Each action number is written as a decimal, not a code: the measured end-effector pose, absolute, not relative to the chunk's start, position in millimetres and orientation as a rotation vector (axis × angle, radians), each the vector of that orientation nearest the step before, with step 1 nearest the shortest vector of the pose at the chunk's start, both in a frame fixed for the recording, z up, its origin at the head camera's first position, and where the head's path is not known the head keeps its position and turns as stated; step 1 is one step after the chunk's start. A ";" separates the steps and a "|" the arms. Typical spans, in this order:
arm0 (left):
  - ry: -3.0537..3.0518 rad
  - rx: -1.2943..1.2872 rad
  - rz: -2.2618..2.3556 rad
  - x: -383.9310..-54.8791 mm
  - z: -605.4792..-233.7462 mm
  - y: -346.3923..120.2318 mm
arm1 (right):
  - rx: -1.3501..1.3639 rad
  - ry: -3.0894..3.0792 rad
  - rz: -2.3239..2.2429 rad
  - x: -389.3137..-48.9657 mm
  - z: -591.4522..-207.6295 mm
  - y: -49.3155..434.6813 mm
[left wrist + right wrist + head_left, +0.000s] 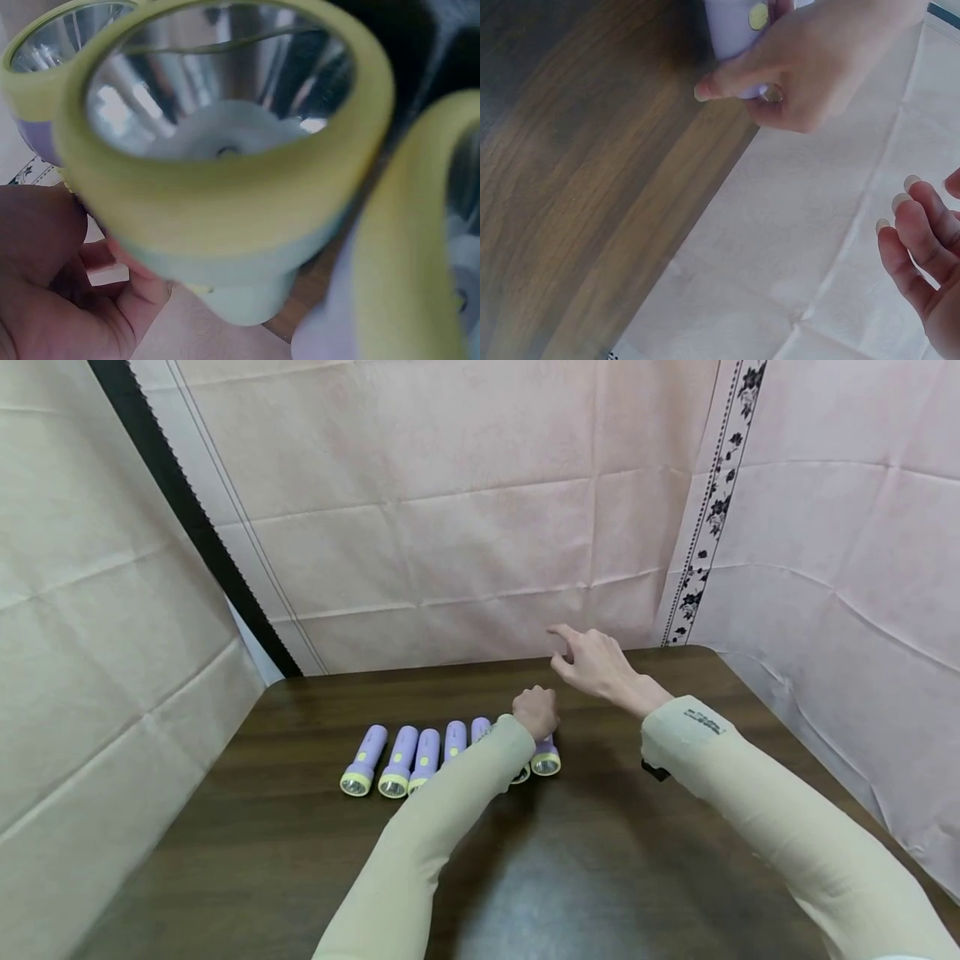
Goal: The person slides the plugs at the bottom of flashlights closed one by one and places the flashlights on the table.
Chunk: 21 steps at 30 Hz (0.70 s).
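Several purple flashlights with pale yellow rims lie side by side in a row on the dark wooden table (300, 860), lenses toward me. My left hand (535, 712) grips the rightmost flashlight (546, 755) by its tail end. The right wrist view shows the left thumb (724, 81) along the purple body (732, 30). In the left wrist view, a neighbouring flashlight's head (225, 202) fills the middle and hides part of the hand (67, 277). My right hand (596, 664) hovers over the table's far side, holding nothing, its index finger extended and the others loosely bent.
At the left end of the row lies another flashlight (364, 760). My left sleeve (442, 818) covers part of the row's middle. Pale cloth (450, 527) hangs behind the table's far edge and along both sides.
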<state>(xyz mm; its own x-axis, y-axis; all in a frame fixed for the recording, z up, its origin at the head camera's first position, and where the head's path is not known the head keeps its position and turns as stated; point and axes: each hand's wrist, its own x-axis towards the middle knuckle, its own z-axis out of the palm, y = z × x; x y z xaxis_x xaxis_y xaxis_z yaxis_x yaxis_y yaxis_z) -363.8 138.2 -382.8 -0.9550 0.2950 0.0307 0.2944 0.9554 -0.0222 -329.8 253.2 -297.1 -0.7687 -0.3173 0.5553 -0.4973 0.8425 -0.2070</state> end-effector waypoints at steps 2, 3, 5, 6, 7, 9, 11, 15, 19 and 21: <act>-3.069 -0.461 0.042 -364.4 -385.8 139.0 | 0.590 -2.514 0.474 -328.8 -296.9 254.6; -3.067 -0.460 0.050 -364.7 -387.0 139.6 | 0.586 -2.517 0.474 -328.4 -296.8 255.3; -3.060 -0.464 0.068 -364.3 -388.4 140.8 | 0.578 -2.526 0.476 -327.7 -296.8 256.8; -3.058 -0.467 0.076 -363.8 -388.6 141.6 | 0.575 -2.530 0.477 -327.3 -296.9 257.6; -3.059 -0.471 0.088 -363.5 -388.8 142.5 | 0.573 -2.533 0.479 -327.0 -297.1 258.5; -3.067 -0.476 0.105 -362.2 -388.5 144.4 | 0.573 -2.534 0.483 -326.2 -298.0 259.8; -3.076 -0.481 0.116 -360.5 -387.8 145.8 | 0.577 -2.530 0.487 -325.6 -299.7 260.9; -3.098 -0.490 0.101 -357.6 -386.8 147.4 | 0.572 -2.531 0.499 -324.9 -304.8 260.9; -3.090 -0.486 0.042 -355.8 -382.9 144.9 | 0.578 -2.537 0.498 -326.2 -310.0 257.5; -3.072 -0.487 -0.003 -355.4 -378.4 140.9 | 0.581 -2.540 0.494 -327.3 -311.8 255.4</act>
